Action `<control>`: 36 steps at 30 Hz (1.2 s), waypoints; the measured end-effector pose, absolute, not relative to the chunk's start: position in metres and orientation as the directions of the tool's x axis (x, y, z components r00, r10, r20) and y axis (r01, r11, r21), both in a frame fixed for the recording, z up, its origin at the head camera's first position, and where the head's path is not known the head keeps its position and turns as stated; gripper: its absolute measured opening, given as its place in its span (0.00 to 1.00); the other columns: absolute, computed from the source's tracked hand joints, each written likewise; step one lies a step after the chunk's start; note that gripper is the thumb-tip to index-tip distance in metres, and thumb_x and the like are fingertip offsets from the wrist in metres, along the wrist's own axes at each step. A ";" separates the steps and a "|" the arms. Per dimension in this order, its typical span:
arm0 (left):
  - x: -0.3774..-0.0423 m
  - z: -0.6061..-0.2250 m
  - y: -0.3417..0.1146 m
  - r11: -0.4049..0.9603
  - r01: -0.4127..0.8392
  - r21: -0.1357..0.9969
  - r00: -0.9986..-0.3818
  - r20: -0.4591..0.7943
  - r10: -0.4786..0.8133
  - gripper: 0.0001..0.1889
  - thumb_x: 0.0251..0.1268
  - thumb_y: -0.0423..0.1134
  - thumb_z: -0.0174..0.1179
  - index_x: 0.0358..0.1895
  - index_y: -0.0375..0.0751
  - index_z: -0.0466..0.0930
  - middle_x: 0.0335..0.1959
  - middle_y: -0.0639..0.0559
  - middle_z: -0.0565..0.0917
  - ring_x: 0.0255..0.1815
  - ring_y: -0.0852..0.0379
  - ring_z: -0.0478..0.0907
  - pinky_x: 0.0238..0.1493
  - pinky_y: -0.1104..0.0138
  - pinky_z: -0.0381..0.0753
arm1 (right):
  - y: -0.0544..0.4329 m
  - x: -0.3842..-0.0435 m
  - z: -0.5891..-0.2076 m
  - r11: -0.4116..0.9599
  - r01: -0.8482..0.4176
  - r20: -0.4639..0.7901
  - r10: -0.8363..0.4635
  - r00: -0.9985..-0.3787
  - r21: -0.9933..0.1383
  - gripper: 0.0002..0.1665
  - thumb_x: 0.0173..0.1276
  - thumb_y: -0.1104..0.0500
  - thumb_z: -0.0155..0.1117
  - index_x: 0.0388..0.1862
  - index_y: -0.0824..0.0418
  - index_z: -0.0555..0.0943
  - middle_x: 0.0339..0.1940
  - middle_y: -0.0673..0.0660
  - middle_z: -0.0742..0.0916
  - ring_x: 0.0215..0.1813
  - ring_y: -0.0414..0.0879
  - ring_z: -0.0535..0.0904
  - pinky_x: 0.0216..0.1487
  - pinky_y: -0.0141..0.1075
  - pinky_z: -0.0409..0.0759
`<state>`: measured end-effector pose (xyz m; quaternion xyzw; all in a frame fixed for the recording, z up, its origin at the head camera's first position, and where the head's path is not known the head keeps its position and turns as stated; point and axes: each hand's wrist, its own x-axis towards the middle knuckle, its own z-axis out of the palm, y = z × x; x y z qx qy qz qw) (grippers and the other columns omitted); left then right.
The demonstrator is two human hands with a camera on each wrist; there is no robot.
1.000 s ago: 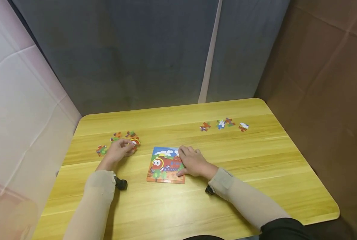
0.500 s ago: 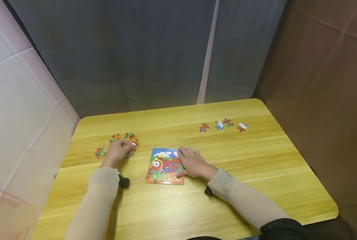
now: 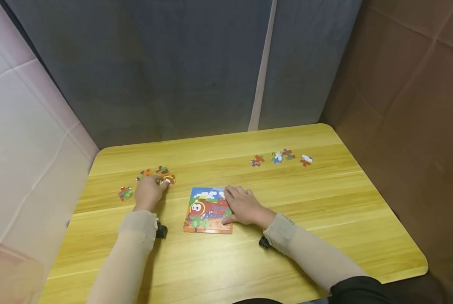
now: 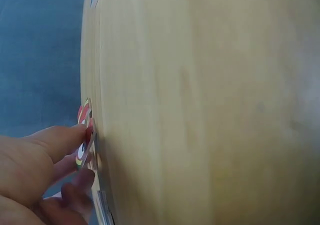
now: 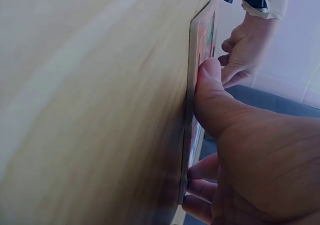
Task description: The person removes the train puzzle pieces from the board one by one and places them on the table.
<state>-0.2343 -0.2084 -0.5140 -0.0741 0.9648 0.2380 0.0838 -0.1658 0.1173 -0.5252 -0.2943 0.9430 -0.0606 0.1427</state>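
Note:
My left hand pinches a red and yellow jigsaw piece with part of an eye printed on it, low over the left side of the table. In the left wrist view the same piece stands tilted between thumb and fingers, close to the tabletop. A square puzzle board with a cartoon train lies flat in front of me. Over its right side rests my right hand. The right wrist view shows the right thumb pressing on the board's face, with the other fingers at its edge.
More loose jigsaw pieces lie around the left hand, one piece left of it and another behind. Several pieces are spread toward the back right. Fabric walls stand around the wooden table.
The left hand has turned slightly over its piece, so more of the back of the hand shows. Its forearm has shifted a little right. The right hand stays on the board.

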 end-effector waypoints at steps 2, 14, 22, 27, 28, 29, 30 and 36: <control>-0.235 -0.514 -0.209 0.875 -0.204 0.439 -0.973 -0.189 -0.132 0.28 0.73 0.51 0.61 0.67 0.36 0.75 0.63 0.34 0.79 0.52 0.35 0.81 0.26 0.58 0.78 | 0.117 -0.166 -0.525 0.816 -0.540 -0.227 -0.576 -0.785 -0.204 0.63 0.64 0.24 0.56 0.83 0.64 0.51 0.83 0.60 0.55 0.79 0.56 0.54 0.71 0.55 0.64; -0.234 -0.520 -0.214 0.815 -0.221 0.536 -0.973 -0.174 -0.149 0.31 0.68 0.55 0.66 0.62 0.33 0.73 0.59 0.33 0.80 0.50 0.36 0.80 0.36 0.53 0.79 | 0.119 -0.168 -0.530 0.810 -0.546 -0.213 -0.584 -0.783 -0.212 0.63 0.64 0.24 0.56 0.82 0.64 0.52 0.83 0.61 0.56 0.79 0.56 0.55 0.70 0.56 0.65; -0.230 -0.513 -0.218 0.793 -0.090 0.603 -0.995 -0.086 -0.048 0.25 0.75 0.46 0.59 0.64 0.32 0.73 0.45 0.38 0.80 0.37 0.46 0.78 0.32 0.60 0.77 | 0.122 -0.168 -0.527 0.814 -0.534 -0.229 -0.578 -0.783 -0.228 0.64 0.64 0.25 0.57 0.82 0.65 0.52 0.83 0.61 0.55 0.81 0.57 0.53 0.72 0.57 0.63; -0.231 -0.503 -0.221 0.760 -0.075 0.646 -0.996 -0.082 -0.029 0.26 0.77 0.44 0.56 0.69 0.31 0.68 0.43 0.42 0.76 0.30 0.52 0.75 0.28 0.62 0.75 | 0.124 -0.173 -0.523 0.818 -0.520 -0.240 -0.571 -0.785 -0.247 0.63 0.62 0.28 0.63 0.82 0.64 0.53 0.84 0.60 0.56 0.82 0.56 0.51 0.75 0.57 0.60; -0.231 -0.501 -0.222 0.762 -0.075 0.643 -0.996 -0.087 -0.025 0.26 0.77 0.44 0.56 0.69 0.32 0.67 0.44 0.43 0.76 0.30 0.52 0.74 0.28 0.63 0.75 | 0.124 -0.173 -0.522 0.818 -0.518 -0.242 -0.571 -0.785 -0.251 0.63 0.62 0.30 0.64 0.82 0.64 0.53 0.84 0.59 0.56 0.82 0.56 0.51 0.75 0.57 0.59; -0.232 -0.500 -0.222 0.764 -0.075 0.641 -0.995 -0.093 -0.020 0.26 0.77 0.45 0.55 0.70 0.32 0.67 0.45 0.43 0.76 0.31 0.53 0.73 0.27 0.64 0.74 | 0.124 -0.174 -0.522 0.818 -0.514 -0.246 -0.570 -0.784 -0.259 0.62 0.62 0.31 0.65 0.82 0.64 0.53 0.84 0.59 0.56 0.82 0.55 0.51 0.76 0.57 0.59; -0.232 -0.499 -0.222 0.769 -0.076 0.635 -0.995 -0.097 -0.019 0.26 0.77 0.45 0.55 0.70 0.33 0.67 0.46 0.43 0.76 0.31 0.54 0.73 0.27 0.64 0.74 | 0.125 -0.175 -0.521 0.816 -0.511 -0.246 -0.572 -0.783 -0.269 0.62 0.62 0.32 0.66 0.82 0.64 0.54 0.84 0.59 0.56 0.82 0.56 0.51 0.76 0.57 0.58; -0.236 -0.487 -0.221 0.809 -0.001 0.588 -0.998 -0.056 0.039 0.26 0.78 0.46 0.53 0.70 0.34 0.67 0.54 0.39 0.76 0.36 0.46 0.78 0.30 0.58 0.78 | 0.130 -0.182 -0.516 0.788 -0.479 -0.229 -0.585 -0.778 -0.387 0.57 0.67 0.38 0.67 0.82 0.65 0.52 0.84 0.61 0.54 0.83 0.57 0.49 0.78 0.55 0.52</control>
